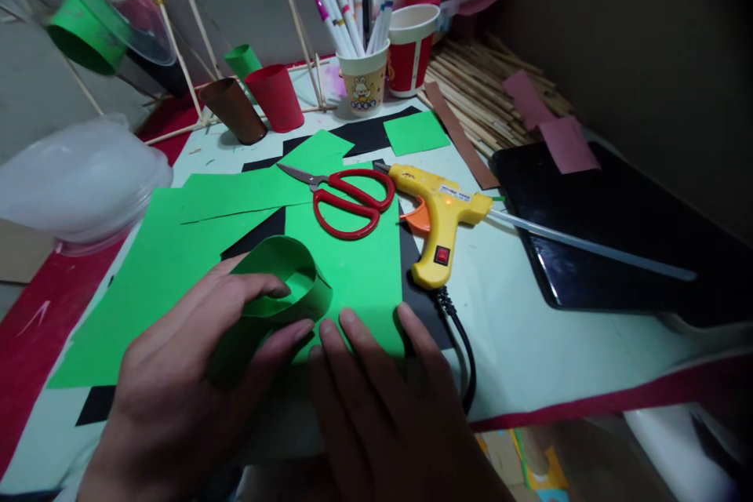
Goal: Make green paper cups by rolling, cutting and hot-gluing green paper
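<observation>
My left hand (176,384) is curled round a rolled green paper tube (282,282) that lies on its side on the table. Thumb and fingers pinch its edge. My right hand (376,400) lies flat beside it, fingers stretched out and pressing on a green paper sheet (358,267). More green sheets (147,267) spread to the left over black paper (262,229).
Red-handled scissors (347,200) and a yellow glue gun (438,223) with its black cord lie just beyond my hands. Paper cups (276,98), a cup of markers (361,78), wooden sticks (488,86), a clear plastic container (76,180) and a black tablet (617,227) surround the work area.
</observation>
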`<state>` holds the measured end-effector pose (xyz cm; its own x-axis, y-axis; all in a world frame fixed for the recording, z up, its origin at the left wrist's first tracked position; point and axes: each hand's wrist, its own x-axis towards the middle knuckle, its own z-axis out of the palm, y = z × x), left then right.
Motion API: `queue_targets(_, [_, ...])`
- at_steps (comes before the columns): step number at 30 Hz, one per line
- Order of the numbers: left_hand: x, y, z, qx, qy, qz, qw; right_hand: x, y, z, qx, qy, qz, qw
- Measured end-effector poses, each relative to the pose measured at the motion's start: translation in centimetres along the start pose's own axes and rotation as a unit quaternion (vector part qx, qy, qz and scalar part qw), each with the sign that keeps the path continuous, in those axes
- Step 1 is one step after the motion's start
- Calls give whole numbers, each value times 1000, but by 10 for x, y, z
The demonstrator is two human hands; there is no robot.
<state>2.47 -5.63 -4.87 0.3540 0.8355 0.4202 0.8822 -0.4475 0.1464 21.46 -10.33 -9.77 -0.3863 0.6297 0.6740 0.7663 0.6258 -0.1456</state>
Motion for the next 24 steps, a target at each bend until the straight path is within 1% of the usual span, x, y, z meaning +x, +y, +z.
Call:
queue_targets(6, [6, 4, -1, 8, 10, 26, 1000, 1, -2, 0, 10, -8, 4, 1000])
queue_targets(9, [9, 6, -3, 7, 9, 41, 999, 3, 2, -9, 15, -1, -9, 1000])
queue_targets(11, [9, 6, -2, 5, 18, 44, 999, 8, 10, -22, 26, -23, -25, 999])
queue_targets(14, [9, 6, 0, -12, 29, 40, 999, 26, 30, -45, 46, -73, -32, 996])
queue_targets(15, [8, 6, 1, -18, 28, 35, 999, 33, 38, -51, 43, -70, -19, 996])
queue_targets(16, [8, 6, 1, -25, 26, 30, 999, 42, 46, -56, 34, -53, 19, 998])
queue_targets(17, [8, 6, 2, -28, 21, 24, 999, 50, 54, -60, 31, -43, 12, 999])
queue_targets(18, [8, 6, 2, -33, 20, 21, 999, 58, 62, -62, 35, -92, -13, 995])
queue_targets(19, [9, 6, 2, -39, 18, 21, 999, 66, 68, -63, 45, -114, -49, 991])
queue_targets(21, [10, 6, 1, -51, 18, 29, 998, 80, 76, -64, 62, -155, -89, 982])
queue_targets(24, [12, 7, 0, -69, 17, 38, 997, 96, 80, -62, 81, -217, -134, 964])
